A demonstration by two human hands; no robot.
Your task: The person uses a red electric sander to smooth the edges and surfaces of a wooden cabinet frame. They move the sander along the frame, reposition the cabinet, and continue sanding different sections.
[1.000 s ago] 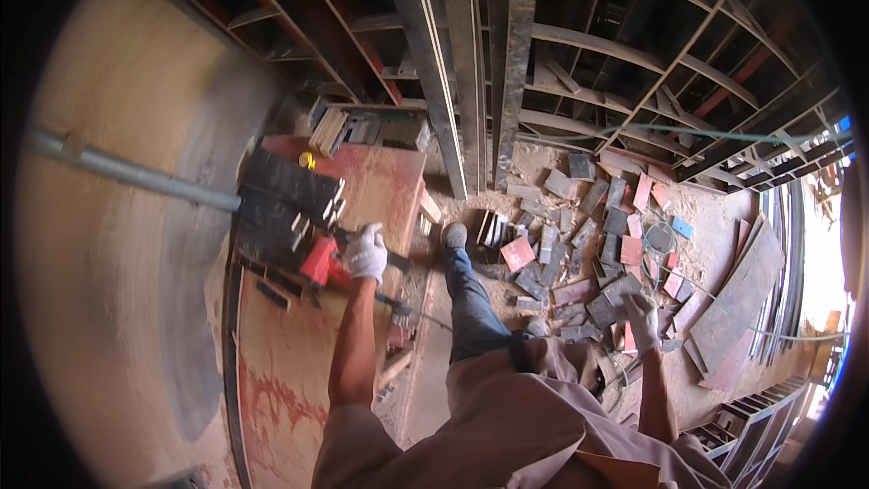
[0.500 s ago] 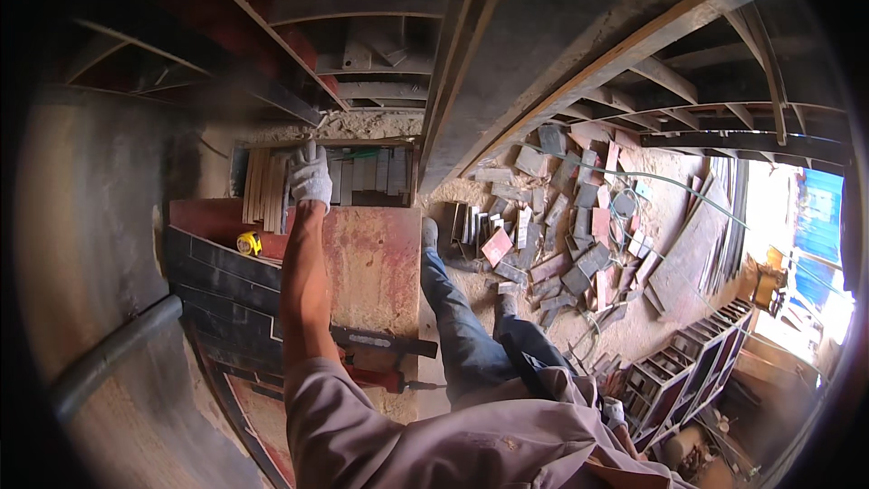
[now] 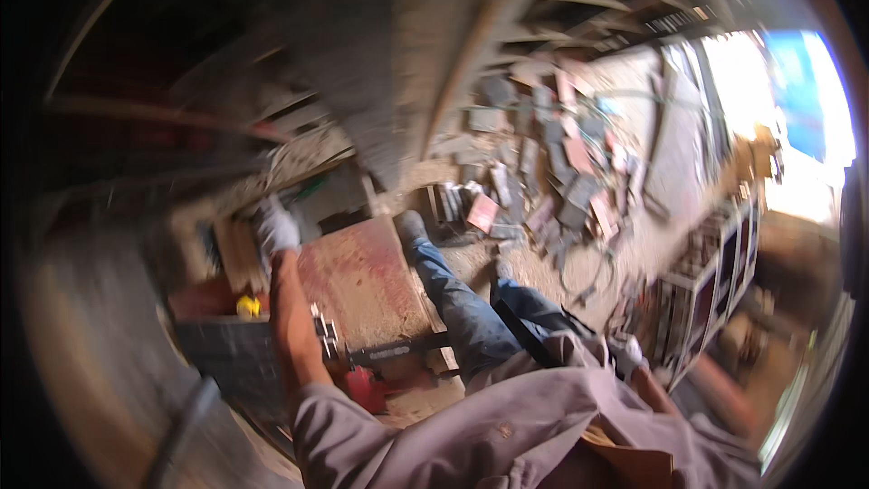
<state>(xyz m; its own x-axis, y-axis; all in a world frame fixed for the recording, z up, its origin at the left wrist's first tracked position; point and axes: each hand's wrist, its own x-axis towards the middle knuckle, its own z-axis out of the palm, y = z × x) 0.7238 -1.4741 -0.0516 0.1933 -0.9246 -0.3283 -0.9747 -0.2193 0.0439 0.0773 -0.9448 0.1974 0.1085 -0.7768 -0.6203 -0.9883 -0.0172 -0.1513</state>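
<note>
My left hand [image 3: 279, 230], in a whitish glove, reaches forward over the opening beyond the reddish board [image 3: 358, 276]. Upright wooden strips [image 3: 237, 252] stand right beside it. Motion smears its fingers, so whether it grips one of the strips does not show. A yellow tape measure [image 3: 248, 308] lies to the left of my forearm. My right hand [image 3: 625, 353], also gloved, hangs low by my right side, partly covered by my shirt; its fingers cannot be made out. Under my left arm lie a black bar [image 3: 398, 347] and a red tool [image 3: 367, 389], both blurred.
Many loose offcuts of board [image 3: 543, 172] cover the floor ahead and to the right of my feet. A slatted metal frame [image 3: 706, 281] stands at the right. Wooden framing [image 3: 480, 45] rises overhead, and a dark pipe [image 3: 186, 426] runs at lower left.
The whole view has swung and tilted, blurring the scene. My left hand stays by the wooden strips. My right hand shows more than before at my side.
</note>
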